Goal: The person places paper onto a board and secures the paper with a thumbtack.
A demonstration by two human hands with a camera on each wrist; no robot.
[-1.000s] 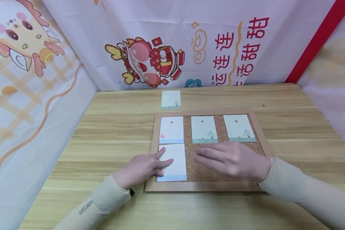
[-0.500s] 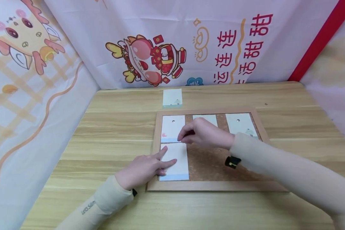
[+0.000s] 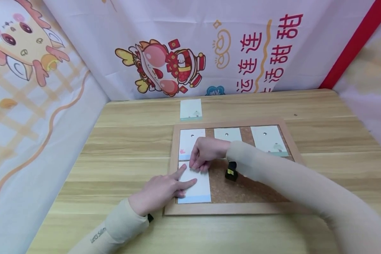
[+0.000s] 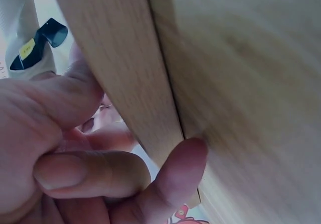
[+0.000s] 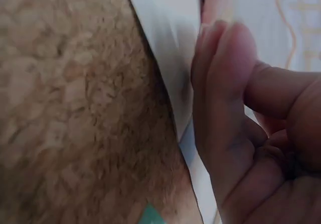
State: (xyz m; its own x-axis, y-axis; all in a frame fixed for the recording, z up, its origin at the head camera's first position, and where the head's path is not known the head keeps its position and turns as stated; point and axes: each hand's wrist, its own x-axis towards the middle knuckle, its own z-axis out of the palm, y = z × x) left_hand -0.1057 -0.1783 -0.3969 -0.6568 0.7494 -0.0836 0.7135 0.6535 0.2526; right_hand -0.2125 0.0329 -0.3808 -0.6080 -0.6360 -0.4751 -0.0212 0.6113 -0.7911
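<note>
A white card with a blue lower band (image 3: pixel 198 187) lies on the lower left of a wood-framed corkboard (image 3: pixel 251 190). My left hand (image 3: pixel 155 192) presses it with two spread, straight fingers; the others are partly folded near the frame's left edge. My right hand (image 3: pixel 204 153) is at the card's top, thumb and fingertips pinched together against it. Whatever is between those fingertips is hidden. In the right wrist view, the right hand's fingers (image 5: pixel 228 73) meet beside the white card (image 5: pixel 175 48), with bare cork (image 5: pixel 75 108) to the left.
Along the board's top, a white card (image 3: pixel 190 144) and two green-edged cards (image 3: pixel 223 134) (image 3: pixel 268 141) each bear a silver round-headed pin. A loose card (image 3: pixel 190 109) lies behind the board. A tiny dark object (image 3: pixel 295 114) sits at the back right of the table.
My right hand has moved left across the board, then down from the gap between the left cards onto the lower card's top. My left hand stays pressed on that card.
</note>
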